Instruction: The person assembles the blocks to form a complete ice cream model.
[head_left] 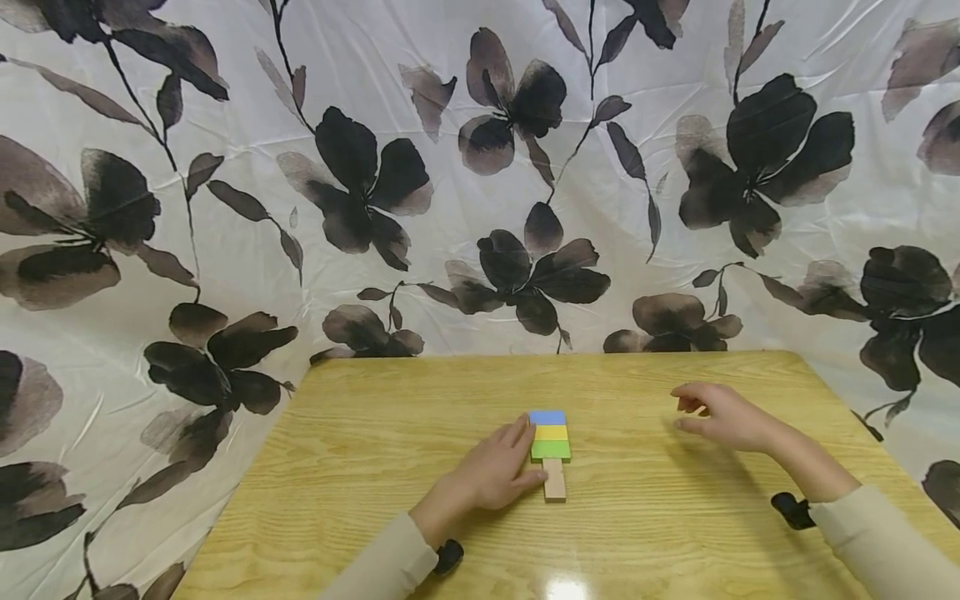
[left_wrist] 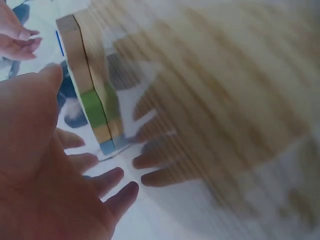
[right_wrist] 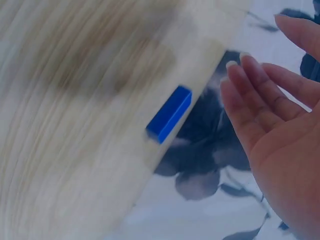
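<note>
On the table, a blue block [head_left: 547, 417], a yellow block [head_left: 551, 432] and a green block [head_left: 551, 450] lie flush in a row. A narrower bare wood block [head_left: 554, 481] adjoins the green one. My left hand [head_left: 497, 467] lies along the row's left side, fingers extended and thumb by the wood block; contact is unclear. The left wrist view shows the left hand [left_wrist: 65, 160] beside the green block [left_wrist: 93, 107]. My right hand [head_left: 723, 415] hovers at the right with loosely bent fingers, holding nothing. In the right wrist view, a blue block [right_wrist: 170, 114] lies apart from the right hand [right_wrist: 280, 115].
The wood-grain table [head_left: 360, 467] is glossy and mirrors the hand and blocks in the left wrist view. A floral cloth [head_left: 450, 200] hangs behind and along its sides. Dark wrist cameras [head_left: 792, 510] sit under both forearms.
</note>
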